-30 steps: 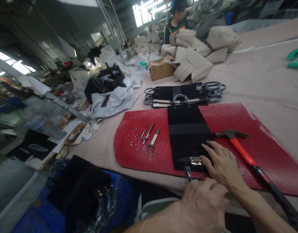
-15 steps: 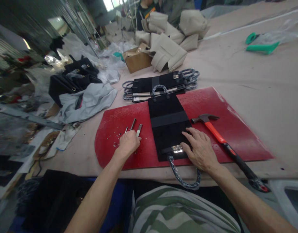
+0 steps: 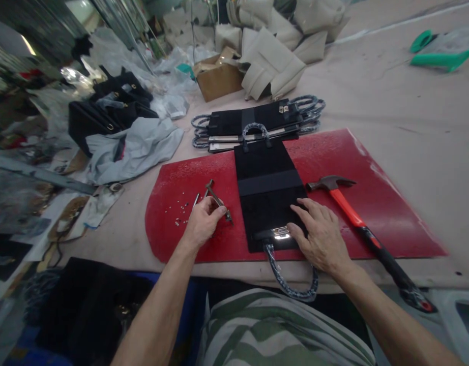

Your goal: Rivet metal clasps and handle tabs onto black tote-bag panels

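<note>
My left hand (image 3: 204, 219) is closed around a slim metal tool (image 3: 215, 195), which slants above the red board; its exact kind I cannot make out. Thin metal rods (image 3: 197, 199) and several tiny metal bits (image 3: 178, 222) are close to that hand. With fingers spread, my right hand (image 3: 321, 235) rests on the lower right edge of a black bag panel (image 3: 265, 208). Beside its thumb is a shiny metal clasp (image 3: 281, 233). A plastic-wrapped handle (image 3: 291, 293) loops over the table edge, and another handle (image 3: 256, 127) is at the panel's far end.
A claw hammer (image 3: 347, 207) lies right of the panel on the red board (image 3: 387, 223). Behind are stacked black panels (image 3: 253, 119), a cardboard box (image 3: 219, 83) and beige bag pieces (image 3: 274, 66). Grey cloth (image 3: 135, 150) lies at left, green-handled tools (image 3: 442, 60) far right.
My left hand has lifted and turned the metal tool, which now slants across the fingers. The right hand stays on the panel. The view has shifted slightly.
</note>
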A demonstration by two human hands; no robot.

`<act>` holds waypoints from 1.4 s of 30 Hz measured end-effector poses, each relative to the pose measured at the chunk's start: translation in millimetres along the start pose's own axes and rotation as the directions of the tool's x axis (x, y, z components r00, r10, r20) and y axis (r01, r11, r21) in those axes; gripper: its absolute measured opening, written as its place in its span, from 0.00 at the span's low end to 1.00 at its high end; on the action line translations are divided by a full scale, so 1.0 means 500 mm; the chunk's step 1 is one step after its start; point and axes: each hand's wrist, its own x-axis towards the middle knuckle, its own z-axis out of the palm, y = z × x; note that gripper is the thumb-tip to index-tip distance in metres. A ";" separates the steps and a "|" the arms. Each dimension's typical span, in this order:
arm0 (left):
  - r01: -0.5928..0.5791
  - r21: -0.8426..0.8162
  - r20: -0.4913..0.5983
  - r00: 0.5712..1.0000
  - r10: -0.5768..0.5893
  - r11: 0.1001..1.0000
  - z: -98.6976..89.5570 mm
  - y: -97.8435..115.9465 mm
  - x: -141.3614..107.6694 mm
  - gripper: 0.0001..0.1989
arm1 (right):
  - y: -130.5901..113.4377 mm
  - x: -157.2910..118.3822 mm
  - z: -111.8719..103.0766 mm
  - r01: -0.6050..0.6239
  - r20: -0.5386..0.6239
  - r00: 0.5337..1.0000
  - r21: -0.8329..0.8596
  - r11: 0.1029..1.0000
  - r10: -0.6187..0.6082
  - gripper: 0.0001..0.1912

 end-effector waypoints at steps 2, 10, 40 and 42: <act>-0.061 0.031 -0.039 0.997 0.063 0.998 0.017 -0.015 -0.021 0.11 | 0.000 0.001 0.000 -0.004 0.001 1.000 -0.002 1.000 0.004 0.21; -0.179 0.047 -0.086 0.979 0.182 0.983 0.060 -0.038 -0.064 0.12 | -0.005 0.005 -0.001 -0.036 0.018 0.999 0.028 0.999 0.036 0.20; -0.398 -0.079 -0.010 0.917 0.399 0.914 0.128 -0.037 -0.101 0.06 | 0.000 0.007 0.000 -0.012 0.001 1.000 0.031 0.999 0.012 0.22; -0.428 -0.077 -0.014 0.904 0.428 0.901 0.131 -0.042 -0.103 0.07 | 0.000 0.007 0.000 -0.014 -0.003 1.000 0.034 0.999 0.014 0.22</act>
